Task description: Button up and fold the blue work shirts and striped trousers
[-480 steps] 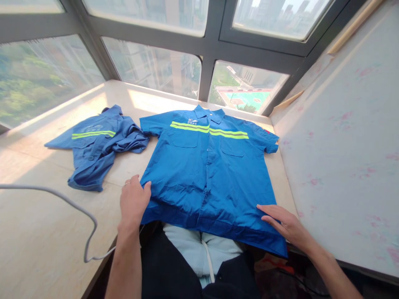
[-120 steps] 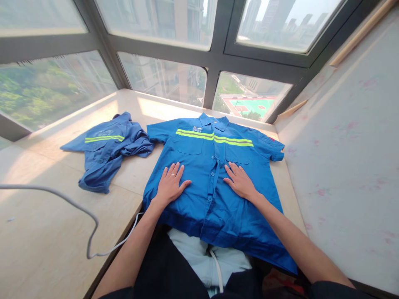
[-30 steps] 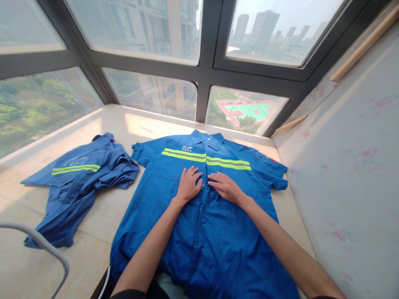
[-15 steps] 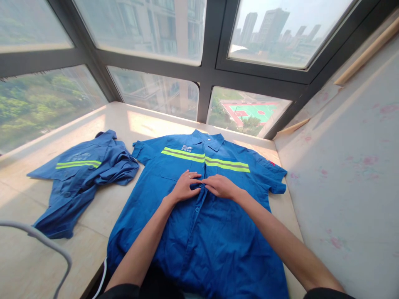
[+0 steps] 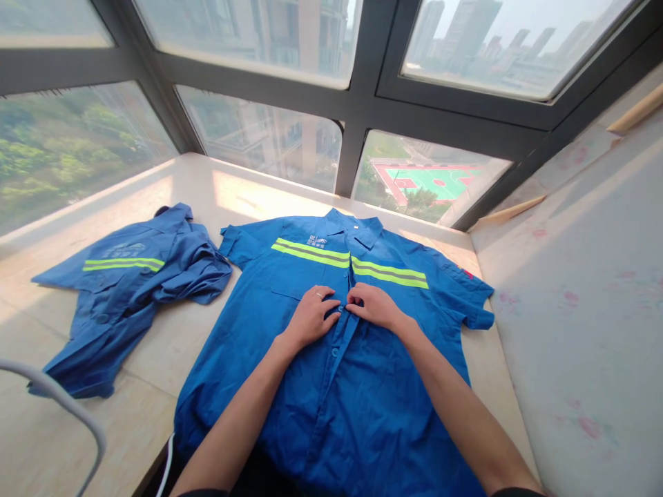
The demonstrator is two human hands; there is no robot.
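Observation:
A blue short-sleeved work shirt (image 5: 398, 373) lies front up and spread out, with a yellow-green reflective stripe across its chest and a white printed logo. Over its front opening, my left hand (image 5: 313, 319) has thumb and forefinger closed in at a shirt button (image 5: 340, 308). My right hand (image 5: 377, 305) pinches the edge of the front placket just right of that button, knuckles bent. Another button (image 5: 334, 352) shows lower down, and the placket is parted there. The shirt's lower hem is out of sight below my forearms.
A second blue work shirt (image 5: 121, 283) lies crumpled to the left on the pale stone sill (image 5: 139, 386). A grey curved tube (image 5: 67, 404) crosses the lower left, near a white cable (image 5: 166, 464). Framed windows (image 5: 264, 145) stand behind, a flowered wall (image 5: 580, 331) at right.
My hands have drawn slightly apart, and a button now shows between the fingertips. The right fingers have curled more over the placket edge. The view has shifted a little.

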